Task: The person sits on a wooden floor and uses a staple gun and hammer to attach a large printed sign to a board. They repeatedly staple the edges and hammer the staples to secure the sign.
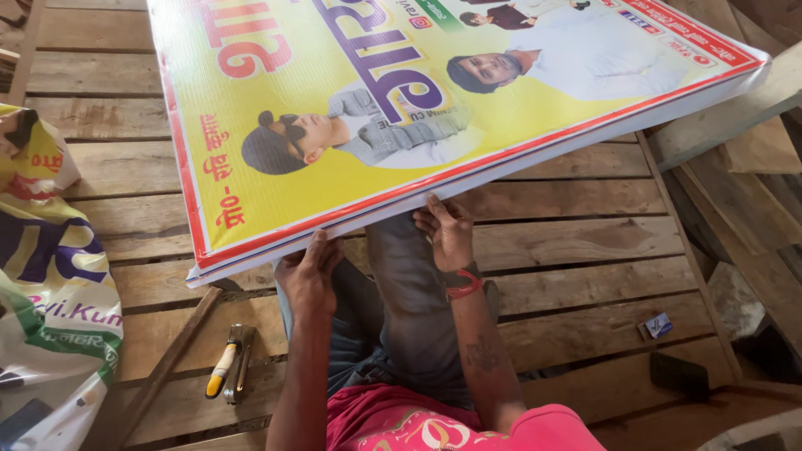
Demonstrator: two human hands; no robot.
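A large yellow printed banner stretched on a frame [401, 125], with a red border and pictures of people on it, lies tilted over the wooden plank floor. Its near edge rests above my raised knee in grey trousers [409, 284]. My left hand [307, 271] grips the banner's near edge from below, fingers curled under it. My right hand [447, 230], with a red thread band at the wrist, presses up against the same edge a little to the right.
A staple gun with a yellow handle [230, 365] lies on the planks at my left, beside a thin wooden stick [167, 359]. A crumpled printed banner [50, 292] is heaped at far left. A small box [658, 326] lies at right, near stacked timber [735, 134].
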